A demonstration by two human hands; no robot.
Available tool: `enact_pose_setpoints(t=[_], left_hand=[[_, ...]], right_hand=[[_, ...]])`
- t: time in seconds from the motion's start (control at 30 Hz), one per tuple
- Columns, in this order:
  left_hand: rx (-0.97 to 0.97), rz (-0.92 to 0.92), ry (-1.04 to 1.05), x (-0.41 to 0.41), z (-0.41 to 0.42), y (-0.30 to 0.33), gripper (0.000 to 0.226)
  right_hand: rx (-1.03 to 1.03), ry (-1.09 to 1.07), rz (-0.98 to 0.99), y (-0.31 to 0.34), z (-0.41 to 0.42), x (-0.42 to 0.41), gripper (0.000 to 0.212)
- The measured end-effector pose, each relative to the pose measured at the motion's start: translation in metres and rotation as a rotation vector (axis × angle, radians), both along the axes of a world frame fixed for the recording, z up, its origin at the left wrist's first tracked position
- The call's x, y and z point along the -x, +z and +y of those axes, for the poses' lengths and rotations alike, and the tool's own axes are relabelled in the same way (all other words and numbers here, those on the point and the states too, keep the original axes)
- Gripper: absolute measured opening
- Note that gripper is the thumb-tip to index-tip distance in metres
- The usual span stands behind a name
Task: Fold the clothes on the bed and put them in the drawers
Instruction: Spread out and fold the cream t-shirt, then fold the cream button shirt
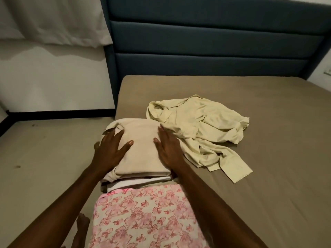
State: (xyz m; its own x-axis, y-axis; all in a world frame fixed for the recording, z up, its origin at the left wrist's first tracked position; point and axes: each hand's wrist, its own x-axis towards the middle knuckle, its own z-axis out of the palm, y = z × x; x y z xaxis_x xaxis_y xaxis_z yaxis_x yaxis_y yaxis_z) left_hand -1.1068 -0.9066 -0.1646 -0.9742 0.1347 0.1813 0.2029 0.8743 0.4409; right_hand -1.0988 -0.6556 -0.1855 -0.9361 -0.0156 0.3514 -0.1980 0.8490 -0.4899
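Bed [250,176]: brown sheet, smooth; blue padded headboard [215,42] at the far end

Folded beige garment [141,149]: top of a small stack at the near left edge of the bed; folded to a neat rectangle, one loose corner turned up at its far left

White folded cloth [139,181]: directly under the beige garment, only its near edge showing

Left hand [111,149]: flat on the left side of the beige garment, fingers straight and spread wide, pressing down

Right hand [168,147]: flat on the right side of the same garment, fingers straight and close together, pressing down

Pale yellow shirt [198,127]: unfolded, crumpled, lying just to the right of the stack and touching it; one sleeve with its cuff trails toward the near side

Pink flowered garment [143,215]: worn by the person, at the bottom of the view

White curtain [50,18]: upper left, against the wall
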Motion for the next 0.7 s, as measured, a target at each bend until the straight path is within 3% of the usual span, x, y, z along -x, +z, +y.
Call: enact_pose_setpoints(t=[0.07, 0.13, 0.2, 0.27, 0.4, 0.53, 0.6, 0.7], left_hand=[[0.124, 0.123, 0.010, -0.003, 0.005, 0.010, 0.074], [0.245, 0.384, -0.072, -0.005, 0.017, 0.018, 0.058], [0.230, 0.580, -0.223, -0.004, 0.041, 0.026, 0.041], [0.162, 0.592, -0.321, -0.005, 0.072, 0.036, 0.034], [0.036, 0.425, -0.379, -0.014, 0.138, 0.041, 0.040], [-0.081, 0.059, -0.290, -0.026, 0.197, 0.046, 0.049], [-0.116, -0.147, -0.173, -0.031, 0.227, 0.044, 0.068], [-0.213, -0.393, 0.021, -0.043, 0.260, 0.033, 0.104]], right_hand=[[-0.147, -0.201, 0.059, -0.017, 0.048, 0.007, 0.061], [-0.323, -0.375, -0.013, -0.037, 0.097, 0.012, 0.069], [-0.390, -0.420, -0.111, -0.050, 0.125, 0.012, 0.063], [-0.398, -0.413, -0.130, -0.051, 0.132, 0.010, 0.046], [-0.261, -0.419, -0.135, -0.034, 0.140, -0.005, 0.041], [-0.126, -0.468, -0.172, -0.027, 0.161, -0.067, 0.039], [-0.099, -0.521, -0.199, -0.019, 0.174, -0.113, 0.038], [0.074, -0.593, -0.173, -0.014, 0.189, -0.194, 0.058]])
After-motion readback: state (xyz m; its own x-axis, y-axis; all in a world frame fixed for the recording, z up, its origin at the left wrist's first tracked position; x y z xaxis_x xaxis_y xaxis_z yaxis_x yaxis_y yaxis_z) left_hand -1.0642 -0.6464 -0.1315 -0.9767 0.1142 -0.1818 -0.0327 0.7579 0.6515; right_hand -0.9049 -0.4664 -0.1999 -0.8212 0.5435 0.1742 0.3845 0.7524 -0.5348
